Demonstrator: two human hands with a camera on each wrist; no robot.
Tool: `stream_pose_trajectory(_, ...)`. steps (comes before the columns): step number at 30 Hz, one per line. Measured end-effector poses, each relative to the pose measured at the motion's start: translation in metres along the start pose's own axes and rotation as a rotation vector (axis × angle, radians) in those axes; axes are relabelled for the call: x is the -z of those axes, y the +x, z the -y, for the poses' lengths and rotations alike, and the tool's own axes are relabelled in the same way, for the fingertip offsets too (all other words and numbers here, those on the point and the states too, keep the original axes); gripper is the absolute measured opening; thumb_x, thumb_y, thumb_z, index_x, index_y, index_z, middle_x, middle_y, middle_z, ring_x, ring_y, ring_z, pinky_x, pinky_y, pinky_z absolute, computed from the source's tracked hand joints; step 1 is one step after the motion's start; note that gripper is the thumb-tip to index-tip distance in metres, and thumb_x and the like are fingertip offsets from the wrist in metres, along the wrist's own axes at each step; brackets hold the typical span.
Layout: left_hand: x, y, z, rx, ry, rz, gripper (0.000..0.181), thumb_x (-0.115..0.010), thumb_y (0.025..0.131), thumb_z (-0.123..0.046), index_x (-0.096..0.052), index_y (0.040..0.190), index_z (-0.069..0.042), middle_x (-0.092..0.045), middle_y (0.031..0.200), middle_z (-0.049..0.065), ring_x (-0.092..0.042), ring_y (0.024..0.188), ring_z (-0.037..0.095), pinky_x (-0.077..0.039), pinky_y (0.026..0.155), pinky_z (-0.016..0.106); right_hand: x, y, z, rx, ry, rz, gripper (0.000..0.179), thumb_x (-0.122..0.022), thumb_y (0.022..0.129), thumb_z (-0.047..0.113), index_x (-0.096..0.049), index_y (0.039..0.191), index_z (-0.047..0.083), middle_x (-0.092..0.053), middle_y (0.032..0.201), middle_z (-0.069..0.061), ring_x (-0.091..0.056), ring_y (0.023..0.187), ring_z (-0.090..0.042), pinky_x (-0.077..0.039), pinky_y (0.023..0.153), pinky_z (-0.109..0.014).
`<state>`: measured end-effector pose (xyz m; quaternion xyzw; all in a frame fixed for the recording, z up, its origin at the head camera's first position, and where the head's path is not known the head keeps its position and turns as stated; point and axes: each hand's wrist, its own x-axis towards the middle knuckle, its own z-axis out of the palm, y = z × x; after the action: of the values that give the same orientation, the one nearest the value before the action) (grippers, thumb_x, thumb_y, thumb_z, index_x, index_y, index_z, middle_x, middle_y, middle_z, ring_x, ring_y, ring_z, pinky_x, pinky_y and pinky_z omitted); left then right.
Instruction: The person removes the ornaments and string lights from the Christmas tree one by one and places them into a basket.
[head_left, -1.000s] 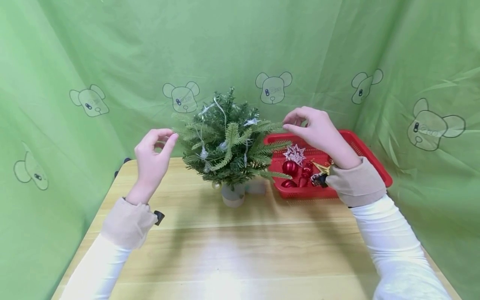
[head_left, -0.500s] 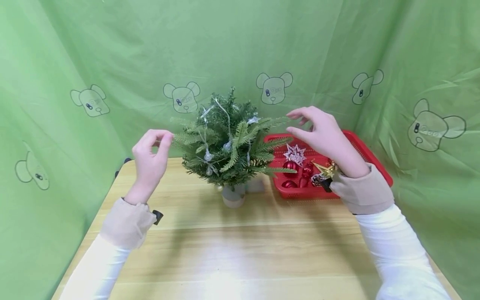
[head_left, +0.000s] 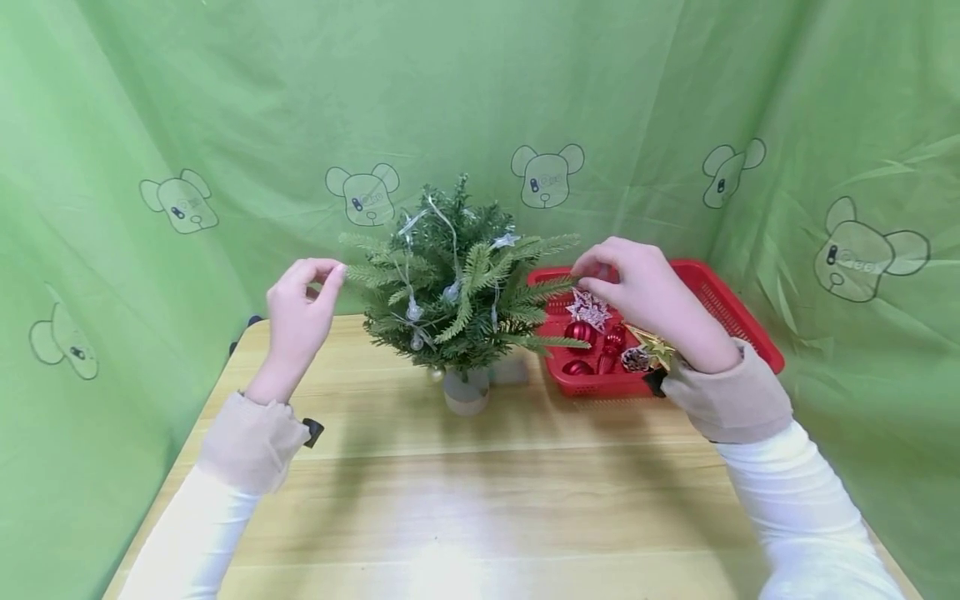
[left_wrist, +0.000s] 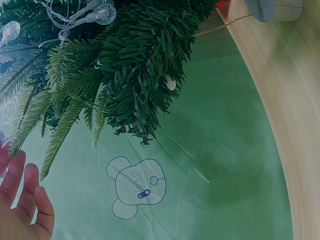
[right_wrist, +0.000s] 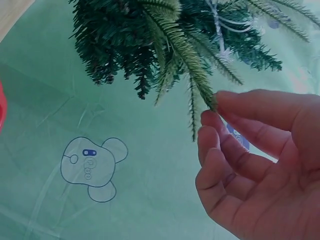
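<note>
A small artificial Christmas tree [head_left: 465, 292] stands upright in a pale pot [head_left: 466, 396], with a string of clear lights [head_left: 451, 292] draped over it. My left hand [head_left: 300, 308] pinches the tip of a left branch [head_left: 372, 276] between thumb and forefinger; the left wrist view shows several fingers [left_wrist: 16, 175] at that tip, the thumb outside the frame. On the other side, my right hand [head_left: 637, 279] pinches the end of a light green branch [right_wrist: 192, 62] between thumb and fingertips, as the right wrist view shows. The branch behind the tree's front foliage is hidden.
A red plastic basket [head_left: 738, 312] sits behind and under my right forearm. It holds red baubles [head_left: 579, 334], a glittery snowflake [head_left: 589, 309] and a gold star [head_left: 651, 347]. The wooden table [head_left: 450, 500] lies before a green curtain [head_left: 450, 92].
My right hand has let go of an upper right branch, drawn back to the right, then come down and taken a lower branch tip. The left hand has shifted slightly left.
</note>
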<state>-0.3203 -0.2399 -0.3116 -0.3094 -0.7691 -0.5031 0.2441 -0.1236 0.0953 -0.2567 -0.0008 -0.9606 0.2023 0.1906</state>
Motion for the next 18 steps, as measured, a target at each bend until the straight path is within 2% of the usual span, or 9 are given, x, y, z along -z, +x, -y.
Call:
stream_pose_trajectory(10,0.004,-0.011,-0.001,-0.038,-0.030,-0.010,0.015,-0.066,0.092,-0.011,-0.071,0.094,0.003,-0.071,0.089,0.018,-0.051,0.074,-0.010,-0.044,0.066,0.008,-0.002,0.020,-0.015,-0.021,-0.008,-0.003,0.012,-0.062,0.090,0.004,-0.071,0.098,0.005,-0.069,0.093,-0.014,-0.061,0.083,-0.025,-0.048,0.075,-0.036)
stream_pose_trajectory(13,0.004,-0.014,-0.002,-0.075,-0.038,-0.024,0.014,-0.066,0.092,-0.010,-0.071,0.093,0.003,-0.071,0.087,0.017,-0.051,0.075,-0.008,-0.043,0.068,0.009,-0.003,0.025,-0.020,-0.026,-0.010,-0.009,0.011,-0.063,0.090,0.004,-0.071,0.098,0.005,-0.068,0.092,-0.014,-0.060,0.084,-0.026,-0.047,0.076,-0.036)
stream_pose_trajectory(18,0.005,-0.021,-0.006,-0.168,-0.025,-0.060,0.010,-0.066,0.090,-0.006,-0.071,0.088,0.003,-0.070,0.080,0.018,-0.051,0.076,0.004,-0.042,0.073,0.016,-0.003,0.027,-0.024,-0.037,-0.010,-0.001,0.012,-0.063,0.091,0.007,-0.071,0.100,0.005,-0.068,0.093,-0.014,-0.059,0.086,-0.025,-0.046,0.076,-0.036)
